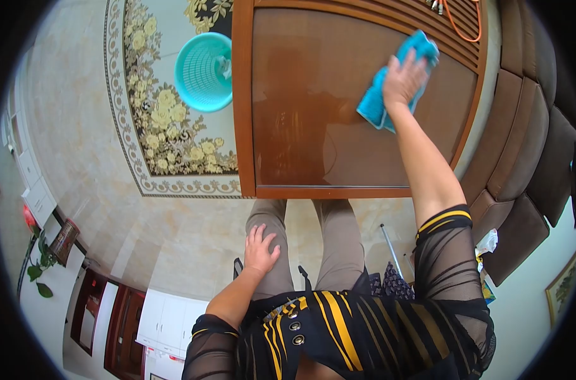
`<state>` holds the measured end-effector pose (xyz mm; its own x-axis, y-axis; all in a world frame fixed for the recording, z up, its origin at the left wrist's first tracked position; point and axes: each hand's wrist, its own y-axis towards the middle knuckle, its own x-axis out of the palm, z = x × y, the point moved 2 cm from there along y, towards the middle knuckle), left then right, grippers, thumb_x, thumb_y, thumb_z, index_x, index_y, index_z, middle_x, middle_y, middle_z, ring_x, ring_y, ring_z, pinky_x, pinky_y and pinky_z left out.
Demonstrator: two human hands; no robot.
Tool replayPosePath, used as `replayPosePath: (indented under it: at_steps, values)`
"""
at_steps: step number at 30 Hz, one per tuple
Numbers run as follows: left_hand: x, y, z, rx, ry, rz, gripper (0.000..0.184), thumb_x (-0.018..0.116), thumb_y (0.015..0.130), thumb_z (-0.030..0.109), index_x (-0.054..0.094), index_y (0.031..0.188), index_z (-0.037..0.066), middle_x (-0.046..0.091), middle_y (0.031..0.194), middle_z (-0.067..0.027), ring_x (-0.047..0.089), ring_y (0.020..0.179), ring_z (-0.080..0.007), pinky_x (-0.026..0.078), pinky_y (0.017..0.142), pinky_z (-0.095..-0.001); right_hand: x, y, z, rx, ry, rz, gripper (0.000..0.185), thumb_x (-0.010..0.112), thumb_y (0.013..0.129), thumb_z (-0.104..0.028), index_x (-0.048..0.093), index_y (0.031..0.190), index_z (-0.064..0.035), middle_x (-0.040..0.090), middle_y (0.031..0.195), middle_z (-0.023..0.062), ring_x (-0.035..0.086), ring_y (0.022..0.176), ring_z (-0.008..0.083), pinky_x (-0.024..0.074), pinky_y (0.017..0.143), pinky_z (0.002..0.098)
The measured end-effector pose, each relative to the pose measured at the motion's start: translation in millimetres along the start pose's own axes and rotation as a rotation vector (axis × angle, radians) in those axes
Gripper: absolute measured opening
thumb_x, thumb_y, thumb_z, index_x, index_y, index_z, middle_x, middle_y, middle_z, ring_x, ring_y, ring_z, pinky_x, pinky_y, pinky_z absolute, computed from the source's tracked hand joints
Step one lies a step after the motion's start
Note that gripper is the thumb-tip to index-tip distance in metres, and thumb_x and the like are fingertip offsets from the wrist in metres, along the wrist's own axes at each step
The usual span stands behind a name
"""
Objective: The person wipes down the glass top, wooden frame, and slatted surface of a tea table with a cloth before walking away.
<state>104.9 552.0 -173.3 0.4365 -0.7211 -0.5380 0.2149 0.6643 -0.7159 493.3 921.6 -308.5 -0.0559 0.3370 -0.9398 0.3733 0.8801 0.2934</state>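
A folded turquoise cleaning cloth lies against the glossy brown tabletop, toward its right side. My right hand presses down on the cloth, fingers over its top and slightly smeared by motion. My left hand rests on my left thigh, its fingers spread and holding nothing. The table has a reddish-brown wooden frame, and its surface shows reflections.
A turquoise plastic basket with some crumpled white litter stands left of the table on a floral rug. An orange cable lies on the table's slatted far part. A brown sofa runs along the right.
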Motion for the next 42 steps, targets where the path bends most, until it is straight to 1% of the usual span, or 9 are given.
replayPosePath:
  at_steps: [9, 14, 26, 29, 31, 34, 38, 41, 42]
  values:
    - [4, -5, 0, -0.016, -0.015, 0.011, 0.037, 0.069, 0.069, 0.023, 0.063, 0.104, 0.012, 0.045, 0.130, -0.0148, 0.036, 0.126, -0.0373, 0.032, 0.103, -0.0464, -33, -127, -236, -0.733, 0.775, -0.337, 0.035, 0.053, 0.077, -0.002, 0.062, 0.107, -0.0156, 0.051, 0.129, 0.0090, 0.046, 0.122, 0.0270, 0.0331, 0.106, 0.0426]
    - [10, -9, -2, -0.009, 0.002, 0.016, 0.037, 0.068, 0.070, 0.025, 0.064, 0.105, 0.013, 0.045, 0.131, -0.0134, 0.034, 0.127, -0.0361, 0.031, 0.103, -0.0476, -79, -275, -214, -1.214, 0.958, -0.821, 0.029, 0.055, 0.077, -0.011, 0.064, 0.104, -0.0082, 0.050, 0.132, 0.0098, 0.037, 0.132, 0.0259, 0.0266, 0.112, 0.0441]
    - [15, -9, 0, 0.003, 0.062, -0.009, 0.036, 0.068, 0.070, 0.023, 0.063, 0.104, 0.013, 0.045, 0.132, -0.0135, 0.036, 0.127, -0.0366, 0.033, 0.101, -0.0468, -140, -215, 11, -1.303, 0.632, -1.171, 0.035, 0.051, 0.081, -0.013, 0.059, 0.115, -0.0120, 0.034, 0.147, 0.0052, 0.028, 0.138, 0.0209, 0.0199, 0.115, 0.0421]
    - [12, -7, -1, 0.007, 0.072, -0.012, 0.036, 0.068, 0.070, 0.023, 0.063, 0.104, 0.013, 0.045, 0.132, -0.0132, 0.036, 0.127, -0.0366, 0.033, 0.101, -0.0468, -154, -191, 103, -1.104, 0.350, -1.150, 0.039, 0.055, 0.077, -0.012, 0.060, 0.114, -0.0233, 0.039, 0.142, 0.0063, 0.032, 0.135, 0.0234, 0.0241, 0.112, 0.0443]
    - [13, -10, -2, 0.021, 0.068, -0.028, 0.036, 0.068, 0.070, 0.023, 0.063, 0.104, 0.013, 0.045, 0.132, -0.0131, 0.035, 0.127, -0.0366, 0.033, 0.101, -0.0469, -158, -181, 162, -0.852, 0.137, -0.772, 0.039, 0.063, 0.073, -0.013, 0.061, 0.112, -0.0213, 0.040, 0.139, 0.0124, 0.036, 0.130, 0.0313, 0.0290, 0.107, 0.0493]
    - [13, -8, -3, 0.032, 0.086, -0.031, 0.035, 0.069, 0.070, 0.021, 0.063, 0.104, 0.013, 0.045, 0.131, -0.0131, 0.036, 0.127, -0.0367, 0.033, 0.101, -0.0466, -153, -191, 223, -0.152, -0.064, -0.437, 0.052, 0.059, 0.084, -0.017, 0.045, 0.134, -0.0170, 0.037, 0.139, 0.0205, 0.035, 0.126, 0.0406, 0.0268, 0.106, 0.0505]
    - [9, -6, 0, 0.083, 0.121, -0.048, 0.035, 0.068, 0.070, 0.021, 0.063, 0.103, 0.013, 0.045, 0.131, -0.0135, 0.036, 0.127, -0.0372, 0.033, 0.101, -0.0463, -128, -209, 158, 0.329, -0.146, -0.302, 0.055, 0.054, 0.088, -0.026, 0.037, 0.138, -0.0065, 0.045, 0.121, 0.0244, 0.041, 0.110, 0.0419, 0.0298, 0.095, 0.0528]
    - [5, -1, 2, 0.103, 0.169, -0.077, 0.035, 0.068, 0.070, 0.020, 0.062, 0.104, 0.013, 0.045, 0.131, -0.0139, 0.036, 0.127, -0.0376, 0.033, 0.102, -0.0459, -133, -240, 34, 0.022, 0.264, -0.383, 0.052, 0.053, 0.085, -0.025, 0.046, 0.136, -0.0150, 0.022, 0.147, 0.0248, 0.017, 0.137, 0.0409, 0.0095, 0.110, 0.0579]
    - [4, 1, 4, 0.108, 0.181, -0.089, 0.035, 0.068, 0.070, 0.021, 0.062, 0.104, 0.013, 0.045, 0.131, -0.0138, 0.036, 0.127, -0.0375, 0.032, 0.102, -0.0466, -133, -251, -10, -0.087, 0.271, -0.457, 0.049, 0.056, 0.082, -0.024, 0.051, 0.131, -0.0201, 0.030, 0.143, 0.0236, 0.024, 0.135, 0.0398, 0.0138, 0.108, 0.0603]
